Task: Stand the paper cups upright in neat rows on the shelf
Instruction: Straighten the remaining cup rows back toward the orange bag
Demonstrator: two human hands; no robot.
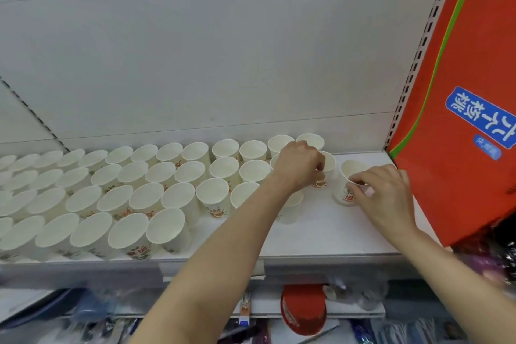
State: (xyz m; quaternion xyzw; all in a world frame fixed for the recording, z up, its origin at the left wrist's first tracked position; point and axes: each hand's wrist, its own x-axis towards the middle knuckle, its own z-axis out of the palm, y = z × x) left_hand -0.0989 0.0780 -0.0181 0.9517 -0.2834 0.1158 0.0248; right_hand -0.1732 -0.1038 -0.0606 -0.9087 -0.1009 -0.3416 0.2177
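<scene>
Several white paper cups with red print stand upright in rows on the white shelf point(321, 234), filling its left and middle. My left hand point(298, 167) reaches over the back right of the rows and grips the rim of one upright cup point(325, 173) in the second row. My right hand point(382, 193) pinches the near rim of a separate upright cup point(347, 184) standing alone to the right of the rows. Another cup point(290, 209) is partly hidden under my left forearm.
A large red bag point(458, 92) with a blue label leans at the shelf's right end, close to my right hand. The grey back panel point(195, 64) rises behind the cups. Below the shelf edge lie packaged goods and a red round item point(303, 307).
</scene>
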